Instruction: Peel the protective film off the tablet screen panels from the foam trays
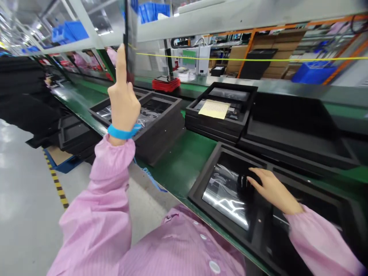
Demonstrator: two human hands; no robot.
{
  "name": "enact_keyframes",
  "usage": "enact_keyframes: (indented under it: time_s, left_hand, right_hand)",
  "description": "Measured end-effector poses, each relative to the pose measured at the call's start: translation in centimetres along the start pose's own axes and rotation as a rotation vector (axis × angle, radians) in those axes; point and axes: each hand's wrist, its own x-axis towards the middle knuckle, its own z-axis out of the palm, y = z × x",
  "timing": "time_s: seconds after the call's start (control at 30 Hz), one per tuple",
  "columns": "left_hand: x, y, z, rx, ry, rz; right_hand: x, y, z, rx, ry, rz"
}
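My left hand [124, 96], with a blue wrist strap [123, 132], is raised and grips a thin dark flat panel [132, 38] seen nearly edge-on, its index finger stretched along the side. My right hand [270, 188] reaches over a black foam tray [201, 180] at the bench's front edge. Its thumb and fingers are apart, near the right edge of a glossy dark screen panel [227, 191] lying in the left compartment. Whether the fingertips touch that panel I cannot tell. My right forearm partly covers the tray's other compartment.
Stacked foam trays [161, 134] with film-wrapped panels stand on the green bench [184, 161]. Another stack bears a yellow paper [214, 109]; a large black tray [296, 130] is beside it. Red trays [166, 84] sit behind. A yellow cord [230, 59] crosses the view.
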Motion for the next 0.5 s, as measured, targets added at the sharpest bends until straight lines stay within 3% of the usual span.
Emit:
enact_keyframes:
  time_s: [0.1,0.2,0.27,0.4,0.5]
  left_hand:
    - [-0.3,-2.1,0.2,0.476,-0.253,-0.050]
    - [-1.7,-4.5,1.1,0.651,-0.440,-0.116]
    - [-2.4,-6.0,1.7,0.700,-0.536,-0.107]
    - [-2.7,-8.2,2.6,0.789,-0.687,-0.040]
    - [-2.2,-9.5,2.9,0.725,-0.748,-0.046]
  right_hand:
    - [1.8,1.2,2.5,-0.072,0.015,0.043]
    - [3.0,0.9,3.0,-0.119,0.016,0.007]
    - [3.2,-1.0,3.0,-0.096,-0.052,-0.172]
    - [2.0,-7.7,4.0,0.022,-0.323,-0.699]
    - [1.1,-11.0,5.4,0.025,-0.384,-0.826]
